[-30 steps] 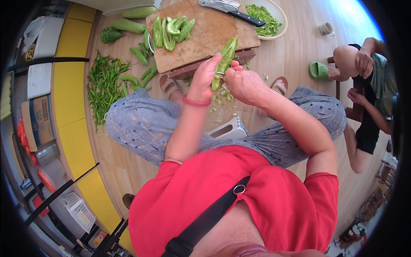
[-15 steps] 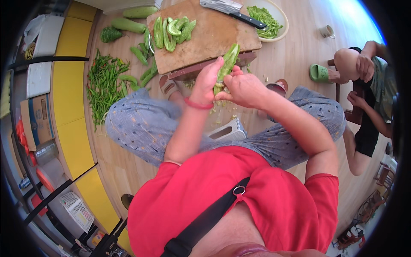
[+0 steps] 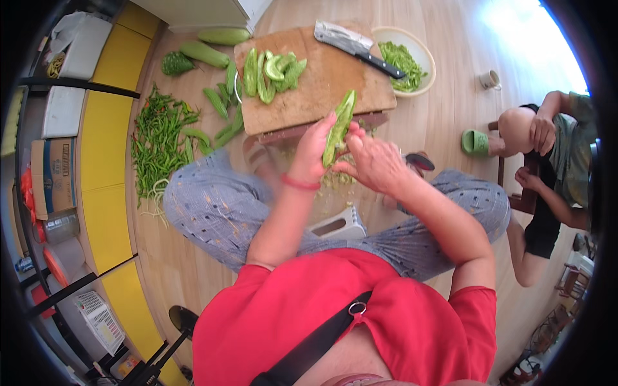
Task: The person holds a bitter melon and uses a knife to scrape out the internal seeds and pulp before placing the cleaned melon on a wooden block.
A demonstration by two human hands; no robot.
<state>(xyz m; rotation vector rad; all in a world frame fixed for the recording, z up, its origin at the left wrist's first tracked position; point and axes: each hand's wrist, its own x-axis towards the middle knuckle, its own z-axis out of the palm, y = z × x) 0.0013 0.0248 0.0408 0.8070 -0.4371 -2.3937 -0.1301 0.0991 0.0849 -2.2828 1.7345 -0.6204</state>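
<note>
In front of the cutting board, my left hand (image 3: 313,151) is closed round a halved bitter melon (image 3: 340,128), its pale hollow side showing. My right hand (image 3: 373,163) is at the melon's near right edge, fingers curled in; whatever they may hold is hidden. Above them is the wooden cutting board (image 3: 322,83), with several cut bitter melon pieces (image 3: 272,74) at its left side. A cleaver (image 3: 357,48) with a black handle lies across its far right. Pale bits and seeds (image 3: 335,186) are scattered on the floor below my hands.
A cream bowl of sliced green vegetable (image 3: 430,64) stands right of the board. Left lie a pile of green chillies (image 3: 161,122), bitter melons (image 3: 215,103) and larger gourds (image 3: 205,53). A grey-white stool (image 3: 341,225) is between my legs. Another person (image 3: 547,135) sits at right; a mug (image 3: 490,80) stands beyond.
The view has shifted, so the board and its contents appear lower. Both hands still hold their places at the melon half; my right hand's fingers have turned and drawn slightly away from it.
</note>
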